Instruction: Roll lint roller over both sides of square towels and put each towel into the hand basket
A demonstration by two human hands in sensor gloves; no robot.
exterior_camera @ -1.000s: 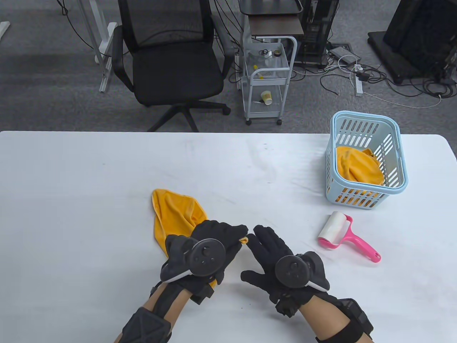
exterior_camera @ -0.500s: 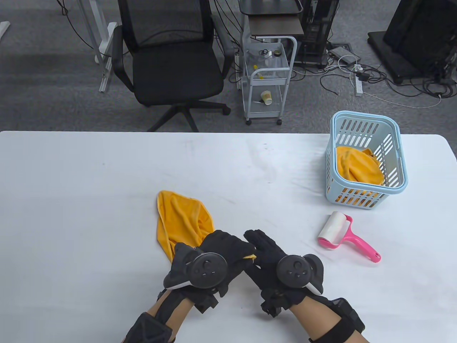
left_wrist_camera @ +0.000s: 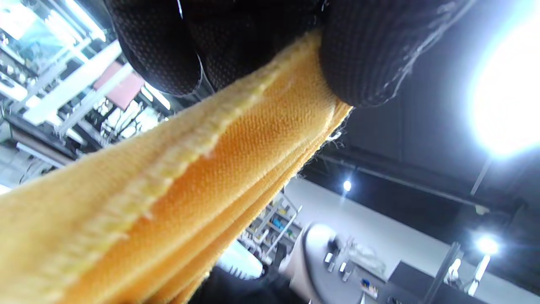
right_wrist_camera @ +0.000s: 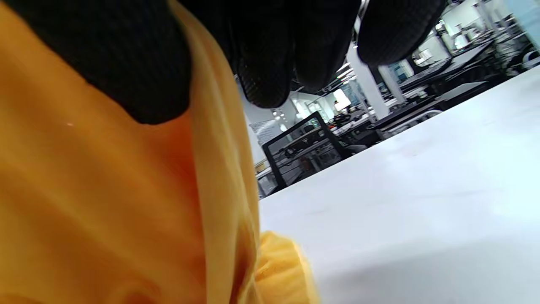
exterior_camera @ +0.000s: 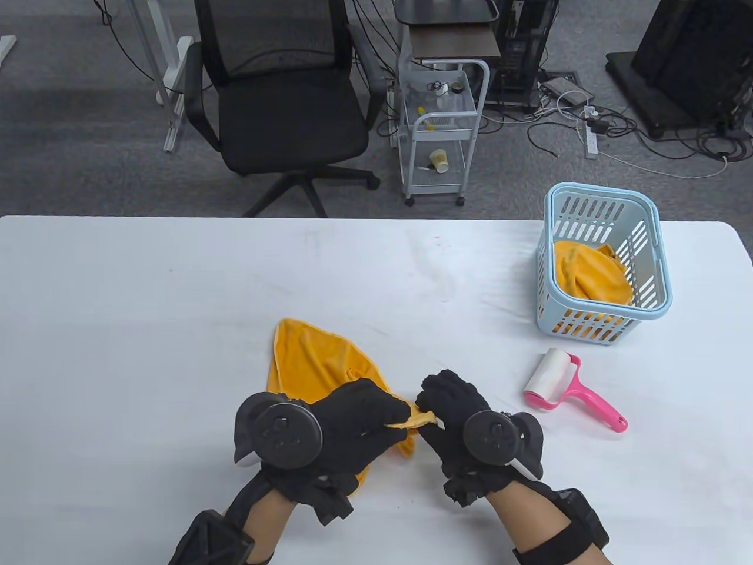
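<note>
- Here, both gloved hands are working at the near middle of the white counter (exterior_camera: 176,282), each gripping the same yellow towel (exterior_camera: 312,362).
- The left hand (exterior_camera: 353,418) is curling its fingers round a bunched edge of the towel; in the left wrist view the fingertips (left_wrist_camera: 363,59) are pinching the folded hem (left_wrist_camera: 202,139) between them.
- The right hand (exterior_camera: 453,400) is sitting just at 3 o'clock of the left one, pinching the towel's near corner; its wrist view shows the thumb (right_wrist_camera: 114,63) pressing on the cloth (right_wrist_camera: 84,202), with the other fingers (right_wrist_camera: 270,59) curled above.
- The rest of the towel is lying crumpled on the counter, trailing away toward 11 o'clock from the hands.
- The roller (exterior_camera: 559,382), pink-handled with a white drum, is lying flat on the counter at 3 o'clock of the right hand, apart from it, its handle pointing toward 4 o'clock.
- The basket (exterior_camera: 659,259), pale blue and slotted, is standing just beyond the roller at 12 o'clock of it, near the counter's right end.
- A second towel (exterior_camera: 588,271), also yellow, is lying bunched inside the basket.
</note>
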